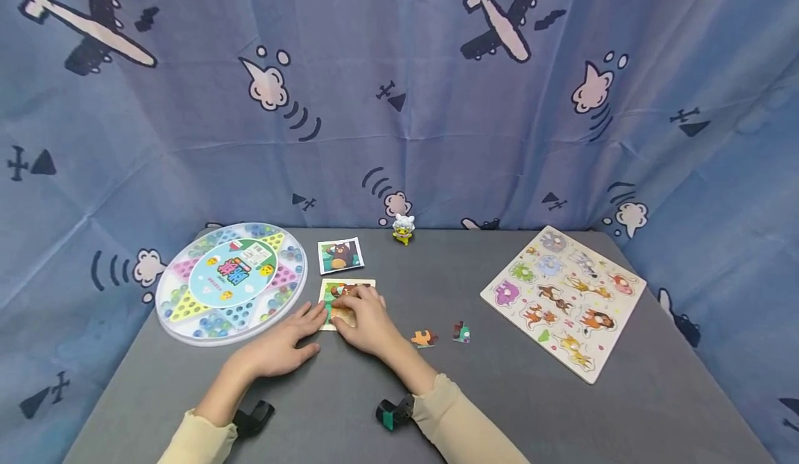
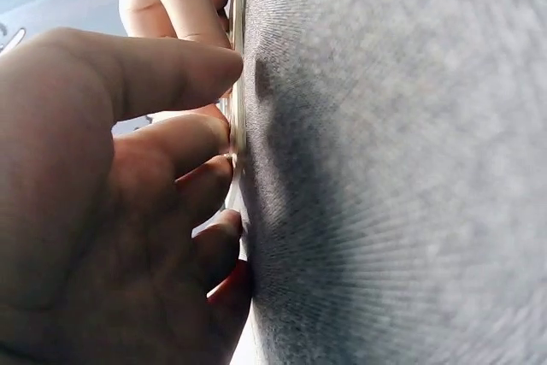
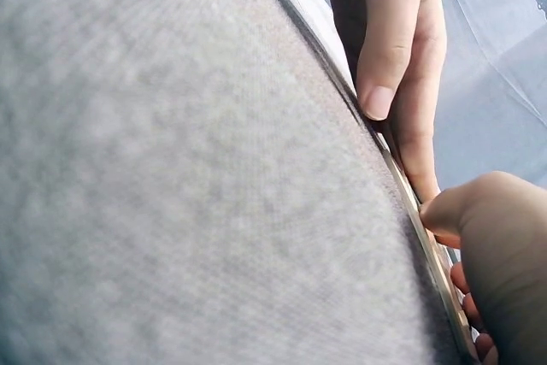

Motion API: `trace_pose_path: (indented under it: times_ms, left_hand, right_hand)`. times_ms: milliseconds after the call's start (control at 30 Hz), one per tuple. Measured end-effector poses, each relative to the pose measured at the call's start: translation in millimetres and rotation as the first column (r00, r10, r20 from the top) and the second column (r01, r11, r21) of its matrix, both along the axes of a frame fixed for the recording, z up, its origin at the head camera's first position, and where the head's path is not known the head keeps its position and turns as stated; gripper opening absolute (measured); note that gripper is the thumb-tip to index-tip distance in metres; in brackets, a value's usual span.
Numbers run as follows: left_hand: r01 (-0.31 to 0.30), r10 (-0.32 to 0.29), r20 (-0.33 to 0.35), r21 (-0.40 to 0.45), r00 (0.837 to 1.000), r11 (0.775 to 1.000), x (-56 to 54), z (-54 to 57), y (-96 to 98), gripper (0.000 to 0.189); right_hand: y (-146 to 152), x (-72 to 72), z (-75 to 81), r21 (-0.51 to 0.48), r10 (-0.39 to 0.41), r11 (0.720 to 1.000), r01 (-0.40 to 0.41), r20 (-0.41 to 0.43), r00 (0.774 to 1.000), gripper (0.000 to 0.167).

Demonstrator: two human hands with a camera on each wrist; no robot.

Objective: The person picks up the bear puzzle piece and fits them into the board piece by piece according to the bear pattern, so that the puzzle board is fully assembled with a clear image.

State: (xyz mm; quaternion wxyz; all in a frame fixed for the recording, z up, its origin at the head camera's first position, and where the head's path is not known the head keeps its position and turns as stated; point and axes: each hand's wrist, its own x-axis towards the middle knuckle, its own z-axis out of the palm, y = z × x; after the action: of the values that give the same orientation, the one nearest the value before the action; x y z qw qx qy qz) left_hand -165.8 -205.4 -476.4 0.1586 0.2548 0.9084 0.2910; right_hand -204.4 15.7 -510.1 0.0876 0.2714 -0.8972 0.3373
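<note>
A small jigsaw puzzle (image 1: 332,290) with a brown bear picture lies in a pale tray on the table. My left hand (image 1: 284,342) rests at its left side, fingers stretched out and the fingertips touching the left edge. From the right, my right hand (image 1: 368,322) reaches over the puzzle with bent fingers. Its thumb and index finger pinch an orange-toned puzzle piece (image 1: 341,313), mostly covered by the hand. Two loose pieces lie to the right: an orange one (image 1: 424,338) and a dark green-brown one (image 1: 461,332).
Behind the puzzle lies a bear picture card (image 1: 340,255). A round marble board game (image 1: 187,318) takes up the left side. At the back stands a small yellow-and-white figurine (image 1: 403,229). A wooden animal puzzle board (image 1: 562,285) lies on the right. A blue curtain (image 1: 349,103) borders the table.
</note>
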Motion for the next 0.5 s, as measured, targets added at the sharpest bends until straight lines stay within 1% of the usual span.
trace_pose_path:
  times_ms: [100, 267, 367, 500]
  left_hand:
    - [0.000, 0.000, 0.014, 0.001, 1.000, 1.000, -0.1, -1.9, -2.2, 0.066]
    - [-0.004, 0.004, -0.006, -0.010, 1.000, 1.000, -1.1, -3.4, -3.2, 0.067]
    - [-0.005, 0.005, -0.007, -0.019, 1.000, 1.000, -0.6, -1.8, -1.5, 0.065]
    - [-0.008, 0.008, -0.004, -0.030, 1.000, 1.000, 0.7, 2.9, 3.3, 0.062]
  right_hand:
    - [-0.1, 1.0, 0.6, 0.002, -0.005, 1.000, 0.005, 0.004, 1.000, 0.021]
    - [-0.9, -0.8, 0.6, -0.001, -0.018, 1.000, 0.018, -0.008, 1.000, 0.021]
    - [-1.7, -1.5, 0.6, -0.012, -0.033, 0.999, 0.032, -0.014, 0.999, 0.018]
    - [-3.8, -1.9, 0.4, -0.015, -0.063, 0.998, 0.063, -0.017, 0.998, 0.014]
